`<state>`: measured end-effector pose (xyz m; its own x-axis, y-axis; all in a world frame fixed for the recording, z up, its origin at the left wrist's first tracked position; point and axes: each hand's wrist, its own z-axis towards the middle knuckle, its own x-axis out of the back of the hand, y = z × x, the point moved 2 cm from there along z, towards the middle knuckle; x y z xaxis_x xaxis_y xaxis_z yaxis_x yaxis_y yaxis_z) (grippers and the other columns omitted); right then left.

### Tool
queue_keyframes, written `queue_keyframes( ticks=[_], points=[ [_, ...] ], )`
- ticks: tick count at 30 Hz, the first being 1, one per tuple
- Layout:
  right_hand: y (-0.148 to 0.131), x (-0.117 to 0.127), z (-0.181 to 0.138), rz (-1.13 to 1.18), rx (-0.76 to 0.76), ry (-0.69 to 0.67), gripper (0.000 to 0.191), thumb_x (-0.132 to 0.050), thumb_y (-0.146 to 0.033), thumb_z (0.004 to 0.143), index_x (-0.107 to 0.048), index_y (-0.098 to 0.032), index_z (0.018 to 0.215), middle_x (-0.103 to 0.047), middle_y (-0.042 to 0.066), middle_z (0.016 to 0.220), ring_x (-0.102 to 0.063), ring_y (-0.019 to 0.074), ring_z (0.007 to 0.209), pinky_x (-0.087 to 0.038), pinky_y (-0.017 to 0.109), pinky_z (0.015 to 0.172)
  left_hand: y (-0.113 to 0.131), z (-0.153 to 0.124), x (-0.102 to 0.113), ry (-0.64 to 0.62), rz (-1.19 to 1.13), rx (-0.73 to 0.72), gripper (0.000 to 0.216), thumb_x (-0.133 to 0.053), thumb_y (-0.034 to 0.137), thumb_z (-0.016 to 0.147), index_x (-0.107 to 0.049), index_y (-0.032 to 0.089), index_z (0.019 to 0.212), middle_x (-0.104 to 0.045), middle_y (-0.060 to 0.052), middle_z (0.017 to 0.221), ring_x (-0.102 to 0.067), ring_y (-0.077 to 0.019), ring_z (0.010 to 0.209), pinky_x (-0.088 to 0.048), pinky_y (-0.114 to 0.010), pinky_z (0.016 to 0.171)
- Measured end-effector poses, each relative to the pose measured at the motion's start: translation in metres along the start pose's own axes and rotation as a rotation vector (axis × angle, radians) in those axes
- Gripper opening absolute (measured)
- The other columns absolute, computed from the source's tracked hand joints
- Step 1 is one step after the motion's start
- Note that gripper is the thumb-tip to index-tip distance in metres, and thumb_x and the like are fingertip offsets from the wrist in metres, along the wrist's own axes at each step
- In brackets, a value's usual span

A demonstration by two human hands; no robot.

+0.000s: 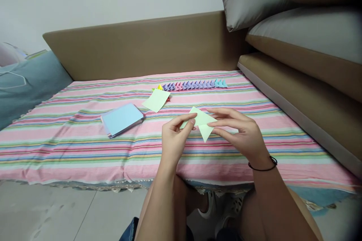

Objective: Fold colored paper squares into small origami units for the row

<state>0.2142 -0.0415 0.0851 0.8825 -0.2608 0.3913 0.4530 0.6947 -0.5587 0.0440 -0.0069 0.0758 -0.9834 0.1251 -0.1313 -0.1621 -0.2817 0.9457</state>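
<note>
Between my two hands is a pale green sheet of paper, partly folded, with one triangular flap pointing down towards me. My left hand pinches its left corner between thumb and fingers. On the other side, my right hand grips the right corner, its upper fingers spread behind and along the edge. A flat pale green square of paper lies farther back to the left, partly over a small red piece. Left of my hands lies a stack of paper squares with light blue on top.
A row of folded paper pieces in yellow, purple, pink and turquoise runs along the back of the striped cloth. A brown backrest stands behind it. Stacked cushions rise on the right, and a blue-grey cushion sits at left.
</note>
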Motion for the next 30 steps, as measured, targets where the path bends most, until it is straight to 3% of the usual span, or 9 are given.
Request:
queue_keyframes(
  ticks=[6,13,22,30],
  points=[
    [0.011,-0.001,-0.004,0.211,-0.248,0.081,0.007,-0.074,-0.018,0.075,-0.072,-0.022,0.080,-0.070,0.004,0.095,-0.064,0.0200,0.096,-0.054,0.033,0.084,0.002,-0.001,-0.001,-0.021,0.082,-0.046,0.012,-0.069,0.020,0.074,-0.075,0.020,0.086,-0.074,-0.005,0.092,-0.067,-0.0199,0.090,-0.055,-0.029,0.073],
    [0.014,-0.011,-0.005,0.380,-0.515,0.126,0.012,-0.074,-0.027,0.074,-0.065,-0.020,0.073,-0.066,0.001,0.077,-0.063,0.0139,0.072,-0.051,0.024,0.064,-0.001,-0.002,-0.004,-0.089,0.087,-0.030,0.017,-0.068,0.018,0.075,-0.073,0.021,0.091,-0.073,-0.004,0.098,-0.067,-0.0201,0.095,-0.053,-0.031,0.083],
    [0.015,-0.017,-0.005,0.297,-0.575,0.154,0.018,-0.071,-0.033,0.077,-0.062,-0.017,0.075,-0.066,0.003,0.075,-0.062,0.0149,0.070,-0.050,0.025,0.063,-0.007,-0.002,-0.006,-0.006,0.021,0.067,0.016,-0.069,0.027,0.075,-0.073,0.018,0.088,-0.074,-0.006,0.095,-0.068,-0.0213,0.092,-0.052,-0.031,0.081],
    [0.016,-0.019,-0.007,0.264,-0.560,0.182,0.018,-0.070,-0.034,0.077,-0.062,-0.018,0.075,-0.068,0.005,0.078,-0.065,0.0167,0.071,-0.053,0.028,0.064,-0.008,-0.001,-0.008,-0.028,-0.109,0.129,0.050,-0.070,0.029,0.075,-0.055,0.021,0.122,-0.073,-0.006,0.089,-0.069,-0.0177,0.078,-0.054,-0.029,0.074]
  ],
)
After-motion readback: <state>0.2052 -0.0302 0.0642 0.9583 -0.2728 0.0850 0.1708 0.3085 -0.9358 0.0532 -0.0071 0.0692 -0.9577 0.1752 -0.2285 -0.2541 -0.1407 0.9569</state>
